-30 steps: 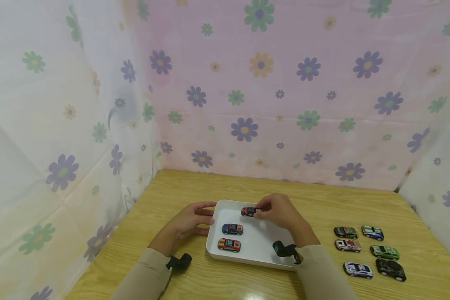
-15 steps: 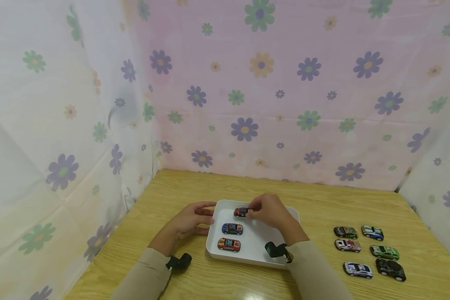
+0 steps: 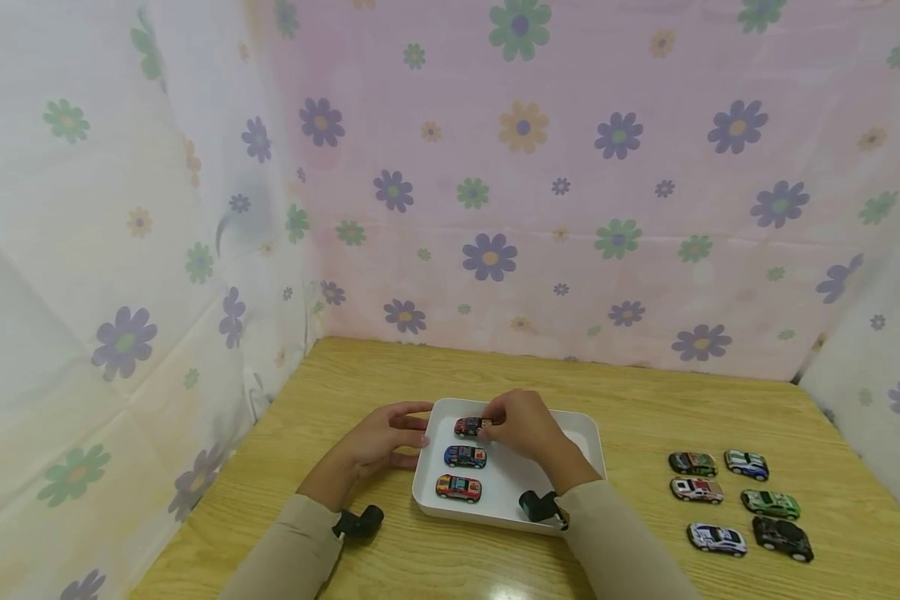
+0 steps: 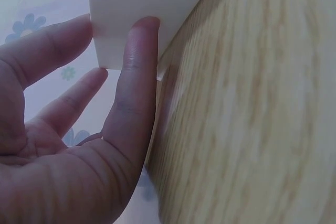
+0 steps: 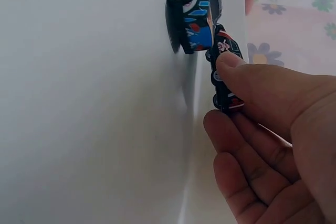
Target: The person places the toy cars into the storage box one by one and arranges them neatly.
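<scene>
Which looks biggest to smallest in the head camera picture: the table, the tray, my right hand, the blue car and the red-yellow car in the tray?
1. Table
2. Tray
3. Right hand
4. Blue car and red-yellow car: they look too alike to rank.

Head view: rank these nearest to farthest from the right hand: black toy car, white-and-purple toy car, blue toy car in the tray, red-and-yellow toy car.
From the right hand:
1. Blue toy car, mid-row in the white tray.
2. Red-and-yellow toy car, same row, near end.
3. White-and-purple toy car, right of the tray.
4. Black toy car, farther right.
</scene>
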A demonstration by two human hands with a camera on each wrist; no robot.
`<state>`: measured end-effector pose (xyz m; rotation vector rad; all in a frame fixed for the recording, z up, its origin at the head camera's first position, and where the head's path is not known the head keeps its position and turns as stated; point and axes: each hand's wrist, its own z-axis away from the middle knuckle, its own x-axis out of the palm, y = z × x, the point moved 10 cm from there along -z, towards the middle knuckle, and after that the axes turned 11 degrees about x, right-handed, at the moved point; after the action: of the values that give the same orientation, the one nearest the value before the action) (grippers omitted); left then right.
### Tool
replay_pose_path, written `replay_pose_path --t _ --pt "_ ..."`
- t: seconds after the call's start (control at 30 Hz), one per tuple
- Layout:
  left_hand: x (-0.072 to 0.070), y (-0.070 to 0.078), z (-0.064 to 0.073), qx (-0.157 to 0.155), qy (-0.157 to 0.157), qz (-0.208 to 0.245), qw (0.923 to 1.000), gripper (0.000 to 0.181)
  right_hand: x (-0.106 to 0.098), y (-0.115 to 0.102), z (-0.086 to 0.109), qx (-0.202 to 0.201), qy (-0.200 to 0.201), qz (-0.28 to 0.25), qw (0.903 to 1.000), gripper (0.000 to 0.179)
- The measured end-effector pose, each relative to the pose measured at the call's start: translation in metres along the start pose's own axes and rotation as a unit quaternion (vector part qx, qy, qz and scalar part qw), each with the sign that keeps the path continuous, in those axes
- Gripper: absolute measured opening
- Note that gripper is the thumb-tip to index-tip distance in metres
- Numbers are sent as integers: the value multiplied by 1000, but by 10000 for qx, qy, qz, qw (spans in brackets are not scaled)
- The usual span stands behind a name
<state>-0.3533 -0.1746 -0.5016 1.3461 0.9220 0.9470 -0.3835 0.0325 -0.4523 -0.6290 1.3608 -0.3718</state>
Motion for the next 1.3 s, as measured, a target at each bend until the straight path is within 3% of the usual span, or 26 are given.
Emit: replay_pose_path --t 0.37,0.87,1.3 --pt "2 2 0 -25 -31 50 10000 67 2 -1 1 129 5 -63 9999 16" --pt "1 2 0 -6 -3 48 10000 65 5 -2 0 -106 106 14 9999 12" --pt "2 3 1 -30 -2 35 10000 66 7 -1 -1 -69 14 126 9999 13"
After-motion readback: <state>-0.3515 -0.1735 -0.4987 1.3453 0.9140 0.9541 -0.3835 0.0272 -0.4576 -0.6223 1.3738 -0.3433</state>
